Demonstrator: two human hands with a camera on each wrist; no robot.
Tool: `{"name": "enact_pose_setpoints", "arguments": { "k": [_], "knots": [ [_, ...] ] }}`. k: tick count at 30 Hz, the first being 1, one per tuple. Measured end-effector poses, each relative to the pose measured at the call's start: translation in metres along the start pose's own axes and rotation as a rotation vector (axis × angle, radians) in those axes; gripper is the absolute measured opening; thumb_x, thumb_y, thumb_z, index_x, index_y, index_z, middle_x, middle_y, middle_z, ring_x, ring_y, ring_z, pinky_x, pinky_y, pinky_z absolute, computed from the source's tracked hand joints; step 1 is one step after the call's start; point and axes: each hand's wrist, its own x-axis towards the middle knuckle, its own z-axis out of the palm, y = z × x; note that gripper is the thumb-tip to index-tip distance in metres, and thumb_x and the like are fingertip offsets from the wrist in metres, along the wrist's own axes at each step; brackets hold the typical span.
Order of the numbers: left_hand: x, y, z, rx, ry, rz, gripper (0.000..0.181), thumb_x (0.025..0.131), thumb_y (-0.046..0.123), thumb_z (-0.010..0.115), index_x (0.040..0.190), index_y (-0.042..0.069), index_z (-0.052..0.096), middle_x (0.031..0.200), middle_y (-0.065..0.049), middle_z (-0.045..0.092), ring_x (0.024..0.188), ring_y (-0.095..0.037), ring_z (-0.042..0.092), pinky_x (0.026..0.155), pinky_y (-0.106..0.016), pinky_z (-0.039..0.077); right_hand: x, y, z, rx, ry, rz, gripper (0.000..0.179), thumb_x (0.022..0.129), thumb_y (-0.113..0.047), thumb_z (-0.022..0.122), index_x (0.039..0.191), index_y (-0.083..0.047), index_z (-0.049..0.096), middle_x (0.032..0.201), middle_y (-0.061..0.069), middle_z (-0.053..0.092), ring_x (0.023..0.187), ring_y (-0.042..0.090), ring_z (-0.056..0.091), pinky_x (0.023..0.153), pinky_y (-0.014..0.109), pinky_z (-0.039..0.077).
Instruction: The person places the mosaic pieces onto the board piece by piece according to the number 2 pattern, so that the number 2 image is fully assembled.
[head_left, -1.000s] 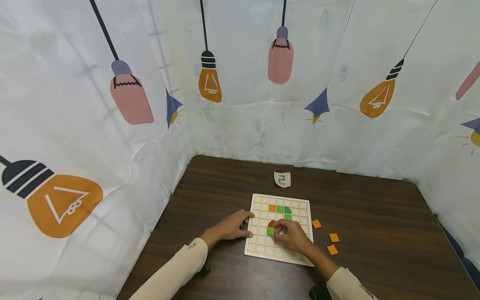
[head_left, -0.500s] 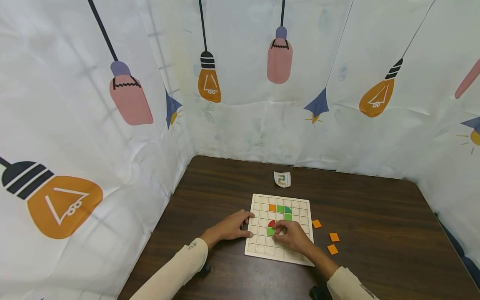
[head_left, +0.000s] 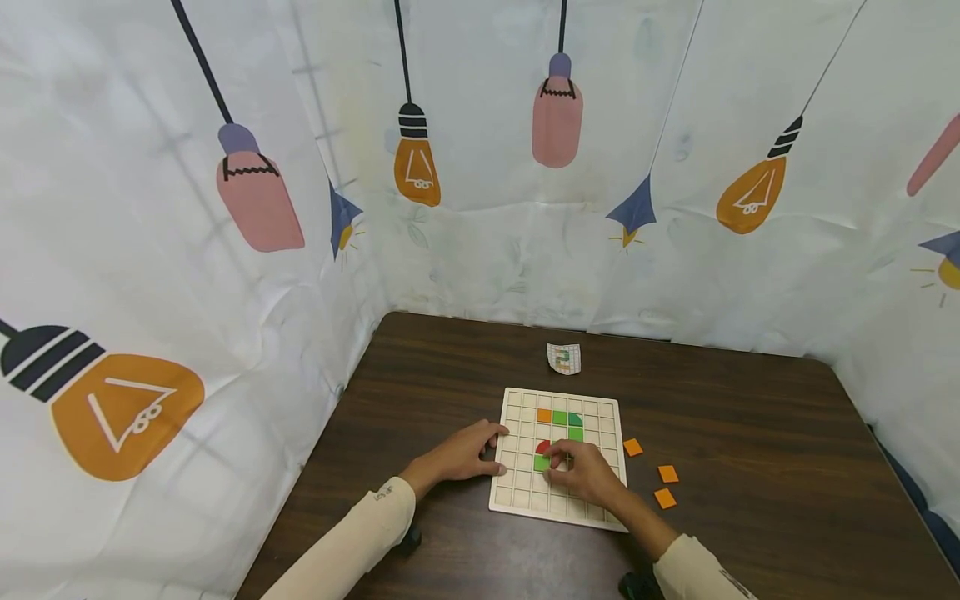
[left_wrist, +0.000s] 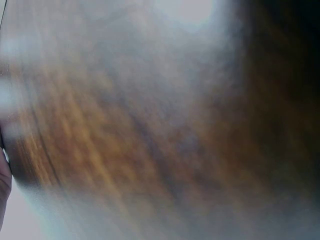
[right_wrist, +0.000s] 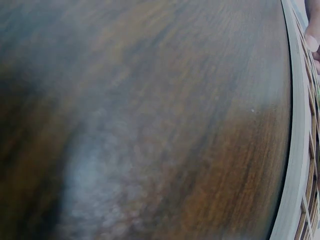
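Observation:
A pale wooden grid board [head_left: 517, 492] lies on the dark table in the head view. Set on it are an orange square tile [head_left: 543, 415], a green one [head_left: 559, 417], a dark green quarter-round [head_left: 575, 419] and another green square [head_left: 575, 434]. Lower down are a red quarter-round tile [head_left: 542, 447] and a green square tile [head_left: 541, 463]. My right hand [head_left: 585, 471] has its thumb and curled forefinger at that lower green tile, covering the cells beside it. At the board's left edge my left hand [head_left: 468, 452] rests with fingers spread, steadying it.
Loose orange square tiles [head_left: 633, 447] lie on the table [head_left: 765, 467] to the right of the board. Behind the board is a small paper card [head_left: 564, 358] with a coloured grid pattern. A printed white curtain [head_left: 480, 242] encloses the table. Both wrist views show mostly blurred tabletop.
Both hands stay almost still. The right fingertips shift only slightly at the lower green tile, and the head view drifts a little.

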Motion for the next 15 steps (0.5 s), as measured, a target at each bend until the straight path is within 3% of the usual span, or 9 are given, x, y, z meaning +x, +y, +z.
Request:
{"name": "enact_pose_setpoints", "arguments": {
  "k": [10, 15],
  "knots": [
    [0.000, 0.000, 0.000, 0.002, -0.001, -0.003, 0.060, 0.090, 0.043, 0.074, 0.139, 0.016, 0.053, 0.102, 0.008, 0.048, 0.083, -0.006, 0.046, 0.074, -0.023, 0.039, -0.020, 0.014, -0.020, 0.027, 0.027, -0.012, 0.022, 0.087, -0.014, 0.078, 0.107, -0.009, 0.072, 0.085, -0.006, 0.064, 0.063, 0.005, 0.048, 0.058, 0.022, 0.044],
    [-0.001, 0.000, 0.000, 0.004, -0.004, -0.008, 0.060, 0.089, 0.044, 0.074, 0.139, 0.017, 0.053, 0.101, 0.008, 0.048, 0.083, -0.005, 0.046, 0.074, -0.023, 0.039, -0.038, 0.028, -0.038, -0.039, 0.066, 0.027, 0.023, 0.086, -0.020, 0.080, 0.107, -0.012, 0.072, 0.082, -0.009, 0.063, 0.058, 0.002, 0.045, 0.054, 0.021, 0.041]
  ]
}}
